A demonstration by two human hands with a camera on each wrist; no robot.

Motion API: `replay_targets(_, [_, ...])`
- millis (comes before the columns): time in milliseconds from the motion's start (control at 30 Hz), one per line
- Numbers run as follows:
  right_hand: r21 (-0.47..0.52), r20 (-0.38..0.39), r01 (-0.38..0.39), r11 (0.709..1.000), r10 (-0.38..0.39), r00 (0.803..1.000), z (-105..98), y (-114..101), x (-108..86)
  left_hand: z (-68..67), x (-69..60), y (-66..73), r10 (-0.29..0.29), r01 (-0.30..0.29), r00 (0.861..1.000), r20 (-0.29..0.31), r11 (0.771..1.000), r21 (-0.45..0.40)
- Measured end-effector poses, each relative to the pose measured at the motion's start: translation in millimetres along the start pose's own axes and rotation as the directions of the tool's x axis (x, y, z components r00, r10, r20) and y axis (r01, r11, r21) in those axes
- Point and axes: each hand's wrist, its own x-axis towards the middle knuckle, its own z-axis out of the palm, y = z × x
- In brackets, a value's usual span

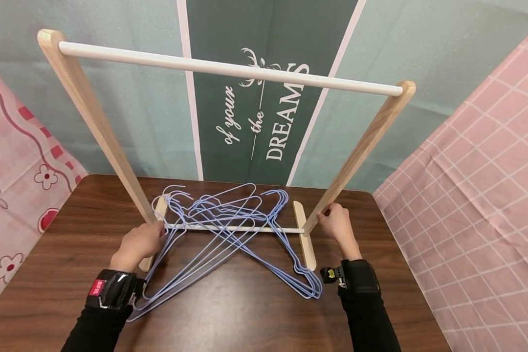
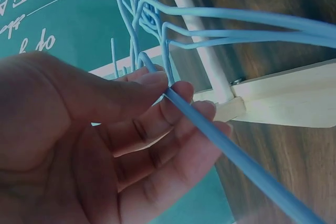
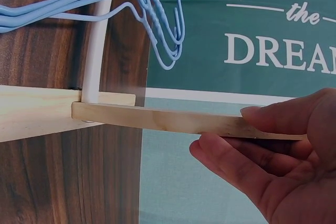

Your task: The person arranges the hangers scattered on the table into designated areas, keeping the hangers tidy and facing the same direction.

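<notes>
A wooden clothes rack [image 1: 229, 70] with white rods stands on the table. Several blue wire hangers [image 3: 79, 1] lie in a crossing pile over its lower rod [image 1: 286, 230]. Beside the left upright [image 1: 110, 144], my left hand [image 1: 138, 244] pinches one blue hanger [image 2: 226, 142] between thumb and fingers, as the left wrist view shows. Low on the right upright [image 3: 173, 121], my right hand [image 1: 338, 226] grips the wood, thumb on one side and fingers on the other. The pile hides part of the lower rod.
The rack's right foot [image 1: 308, 249] rests on the brown table [image 1: 229, 313]. Behind stands a green cloth [image 1: 229, 161] with white lettering. Pink patterned cloth [image 1: 488, 195] hangs on the right, and another pink cloth [image 1: 22, 151] on the left.
</notes>
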Motion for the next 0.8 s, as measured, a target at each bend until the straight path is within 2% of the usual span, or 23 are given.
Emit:
replay_targets(200, [0.001, 0.005, -0.007, 1.000, 0.007, 1.000, -0.5, 0.8, 0.7, -5.1, 3.1, -0.5, -0.005, 0.005, 1.000, 0.023, 1.000, -0.003])
replay_targets(533, [0.001, 0.008, -0.003, 1.000, 0.003, 1.000, 0.0, 0.5, -0.6, -10.8, 7.8, -2.4, 0.009, -0.009, 1.000, -0.006, 0.999, 0.035])
replay_targets(800, [-0.002, 0.002, 0.002, 1.000, -0.002, 1.000, 0.5, 0.8, 0.2, -17.4, 7.5, -0.1, -0.002, 0.002, 1.000, -0.013, 1.000, 0.019])
